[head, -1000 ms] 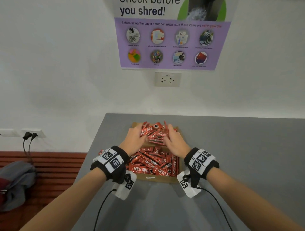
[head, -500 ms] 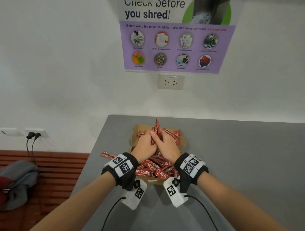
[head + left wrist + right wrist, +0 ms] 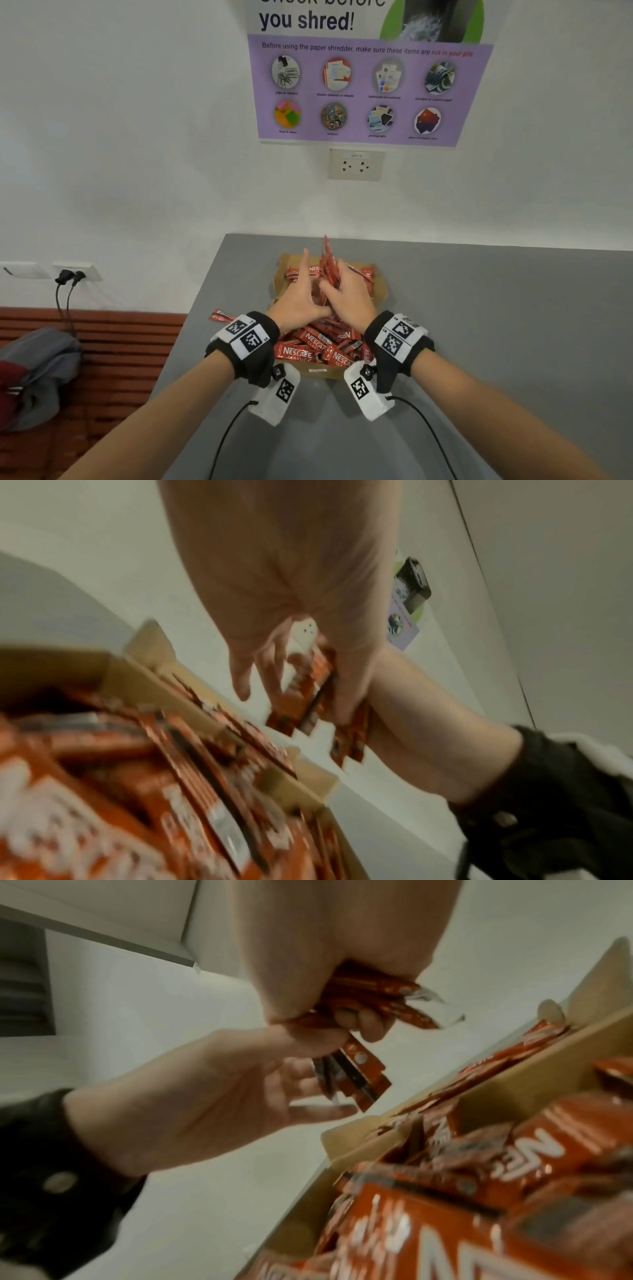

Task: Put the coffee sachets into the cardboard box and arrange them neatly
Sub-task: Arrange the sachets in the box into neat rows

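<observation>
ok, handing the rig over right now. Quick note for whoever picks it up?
Right hand: grips a bundle of sachets, upright above the box.
Left hand: fingers spread, beside the bundle; whether it touches is unclear.
Box: on the grey table, heaped with loose sachets lying at mixed angles.
One stray sachet lies on the table left of the box.
Done: nearly all sachets are in the box.
Left: set the bundle down, add the stray, line up the heap.
</observation>
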The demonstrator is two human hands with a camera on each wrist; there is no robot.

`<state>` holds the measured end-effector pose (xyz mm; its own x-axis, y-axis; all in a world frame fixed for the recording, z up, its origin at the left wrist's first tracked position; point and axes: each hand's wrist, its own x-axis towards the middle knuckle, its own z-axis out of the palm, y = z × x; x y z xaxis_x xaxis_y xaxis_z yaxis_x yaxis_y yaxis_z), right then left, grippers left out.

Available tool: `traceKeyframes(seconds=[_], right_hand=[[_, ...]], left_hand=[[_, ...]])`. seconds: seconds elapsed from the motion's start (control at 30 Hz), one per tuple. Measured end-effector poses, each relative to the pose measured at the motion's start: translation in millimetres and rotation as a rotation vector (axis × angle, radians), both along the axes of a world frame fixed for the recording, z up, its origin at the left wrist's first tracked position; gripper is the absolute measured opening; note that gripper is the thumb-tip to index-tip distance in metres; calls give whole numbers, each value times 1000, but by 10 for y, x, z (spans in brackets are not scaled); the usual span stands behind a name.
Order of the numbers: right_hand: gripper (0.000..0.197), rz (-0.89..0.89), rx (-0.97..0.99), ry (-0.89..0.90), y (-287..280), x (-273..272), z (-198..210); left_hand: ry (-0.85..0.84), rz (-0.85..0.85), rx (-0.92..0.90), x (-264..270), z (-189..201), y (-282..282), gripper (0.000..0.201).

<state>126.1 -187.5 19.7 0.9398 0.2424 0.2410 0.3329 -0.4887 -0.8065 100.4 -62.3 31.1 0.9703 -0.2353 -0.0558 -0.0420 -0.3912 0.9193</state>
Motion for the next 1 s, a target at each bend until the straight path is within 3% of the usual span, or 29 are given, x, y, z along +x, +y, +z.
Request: traceKeyframes(seconds=[0.07, 0.13, 0.2, 0.3, 0.4, 0.5, 0.6, 0.73, 0.77, 0.9, 1.0], right_hand=[[13, -28, -60, 28, -95, 106, 26], [11, -42, -181, 49, -199, 261, 42], [13, -37, -314, 27, -262, 435, 42], [22, 29, -471, -3, -208, 629, 24], [24, 146, -566, 40, -76, 735, 38], [20, 272, -650, 136, 39, 822, 45], [23, 321, -716, 194, 140, 873, 30], [30, 347, -820, 216, 230, 901, -28], [33, 357, -845, 216, 239, 903, -46], [43, 370, -866, 218, 234, 912, -87], [45, 370, -826, 228, 227, 913, -103]], left_hand=[[-20, 46, 92, 39, 37, 177, 96], [-124, 194, 295, 115, 36, 456, 52], [-137, 309, 560, 194, -29, 740, 27], [56, 188, 969, 224, -169, 945, 25], [201, 9, 1176, 202, -287, 969, 24], [222, -28, 1221, 210, -426, 996, 31], [177, -46, 1200, 205, -465, 1012, 15], [208, -79, 1118, 207, -479, 1071, 11], [204, -48, 1103, 202, -456, 1077, 5], [-1, 280, 1124, 251, -191, 1044, 19], [-220, 387, 927, 379, 20, 906, 16]])
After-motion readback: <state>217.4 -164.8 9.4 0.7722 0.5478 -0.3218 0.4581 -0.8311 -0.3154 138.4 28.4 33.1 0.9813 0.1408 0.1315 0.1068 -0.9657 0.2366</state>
